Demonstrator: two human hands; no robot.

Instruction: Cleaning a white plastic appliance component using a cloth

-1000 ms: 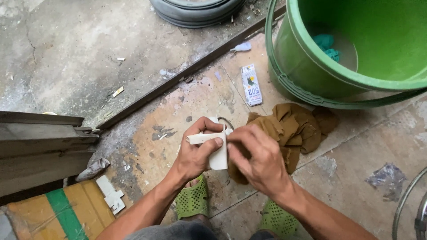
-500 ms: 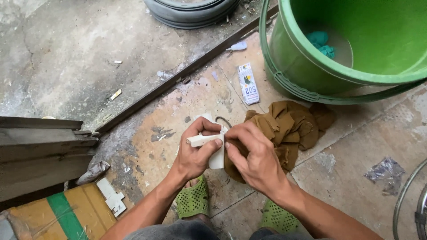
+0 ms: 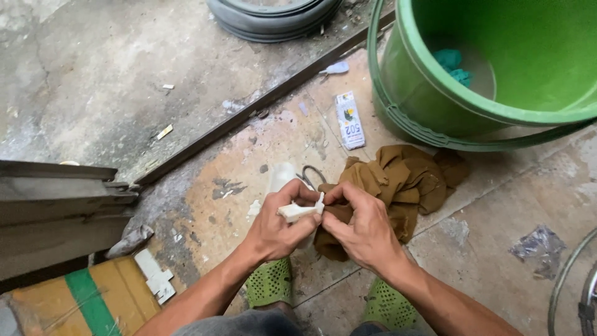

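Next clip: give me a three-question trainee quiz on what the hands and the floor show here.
1. True or false: both hands grip the small white plastic part.
2. What lies on the floor right behind the right hand? A) brown cloth B) red towel C) newspaper
3. What colour is the big tub at upper right?

Key
1. True; the left hand holds it too.
2. A, the brown cloth.
3. Green.

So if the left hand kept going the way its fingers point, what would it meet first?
Probably the right hand: the left hand, gripping a small white plastic piece, points across at it, fingertips nearly touching. The crumpled brown cloth lies just behind.
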